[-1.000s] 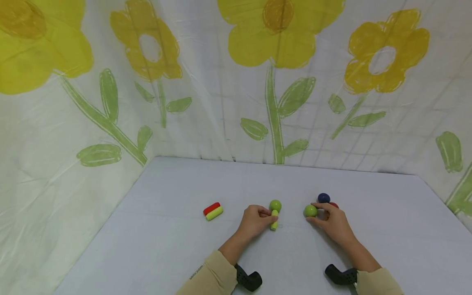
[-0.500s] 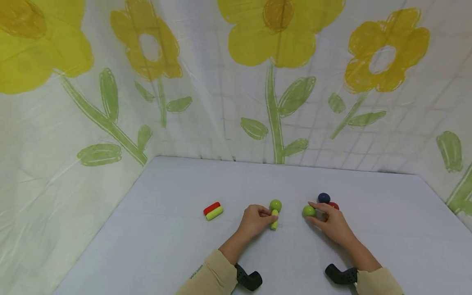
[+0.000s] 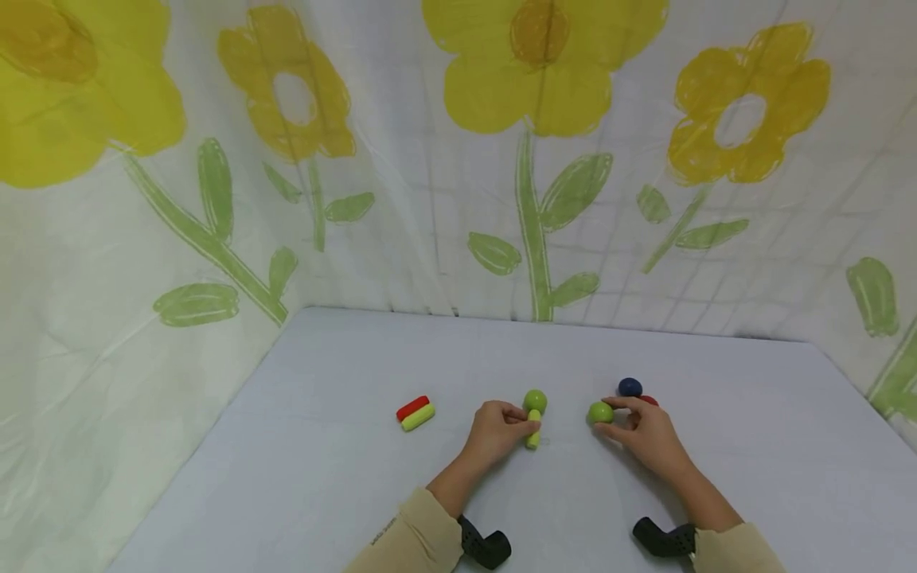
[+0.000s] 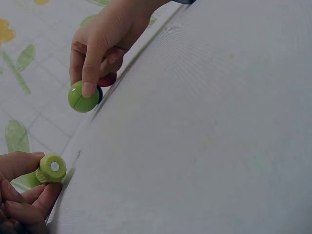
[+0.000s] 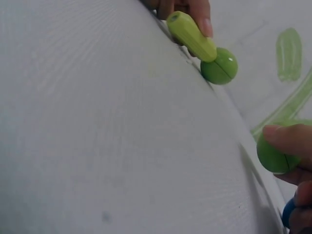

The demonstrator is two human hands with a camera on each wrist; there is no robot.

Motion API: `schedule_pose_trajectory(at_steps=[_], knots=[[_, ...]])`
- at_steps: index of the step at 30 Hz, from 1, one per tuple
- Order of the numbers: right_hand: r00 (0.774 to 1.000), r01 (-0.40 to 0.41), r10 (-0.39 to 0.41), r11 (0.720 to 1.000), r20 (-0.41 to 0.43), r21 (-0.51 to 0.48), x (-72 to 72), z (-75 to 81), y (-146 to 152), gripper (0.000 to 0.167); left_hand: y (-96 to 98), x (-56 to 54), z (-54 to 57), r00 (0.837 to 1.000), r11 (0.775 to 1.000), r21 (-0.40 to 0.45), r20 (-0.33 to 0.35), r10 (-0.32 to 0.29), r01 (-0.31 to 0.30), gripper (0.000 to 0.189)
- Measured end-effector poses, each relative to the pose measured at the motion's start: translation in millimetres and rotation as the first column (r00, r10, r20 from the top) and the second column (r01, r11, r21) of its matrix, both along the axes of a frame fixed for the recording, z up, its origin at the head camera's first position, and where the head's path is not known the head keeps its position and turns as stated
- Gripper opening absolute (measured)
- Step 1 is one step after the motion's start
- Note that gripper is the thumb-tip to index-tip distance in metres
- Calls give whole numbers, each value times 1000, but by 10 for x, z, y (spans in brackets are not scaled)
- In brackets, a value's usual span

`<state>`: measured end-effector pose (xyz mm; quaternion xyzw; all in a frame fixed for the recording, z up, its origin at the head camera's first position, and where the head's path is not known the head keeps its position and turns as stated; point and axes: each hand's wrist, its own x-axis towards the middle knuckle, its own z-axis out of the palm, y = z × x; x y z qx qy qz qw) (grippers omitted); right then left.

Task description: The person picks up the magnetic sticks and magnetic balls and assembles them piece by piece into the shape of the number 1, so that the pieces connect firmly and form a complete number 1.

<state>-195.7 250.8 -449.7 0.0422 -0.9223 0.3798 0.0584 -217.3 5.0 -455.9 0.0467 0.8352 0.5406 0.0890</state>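
Note:
In the head view my left hand [image 3: 497, 430] pinches a short yellow-green rod [image 3: 533, 438] between thumb and fingers. At the rod's far end sits a green ball [image 3: 535, 400], touching it. The left wrist view shows a flat silvery disc in the near end of the rod [image 4: 50, 168]. To the right, my right hand [image 3: 650, 438] holds a second green ball [image 3: 599, 412] between its thumb and a fingertip. A gap of table lies between the two balls. Just behind the right hand are a dark blue ball [image 3: 630, 387] and a red ball [image 3: 649, 400], the red one partly hidden by the fingers.
On the left of the white table [image 3: 322, 477], a red rod [image 3: 412, 408] and another yellow-green rod [image 3: 419, 418] lie side by side. A cloth with painted flowers [image 3: 540, 87] hangs behind the table. Black devices [image 3: 487, 549] are strapped at both wrists.
The green ball in my right hand has shifted slightly left, toward the rod and ball at my left hand. My left hand keeps its hold on the rod and stays in place.

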Motion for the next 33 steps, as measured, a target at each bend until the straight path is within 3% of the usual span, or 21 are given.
schedule_pose_trajectory(at_steps=[16, 33], knots=[[992, -36, 39, 999, 118, -23, 118, 121, -176, 41, 52, 40, -16, 995, 994, 60, -27, 94, -92, 22], [978, -166, 174, 983, 113, -83, 262, 71, -429, 40, 62, 19, -35, 994, 992, 73, -28, 109, -106, 21]])
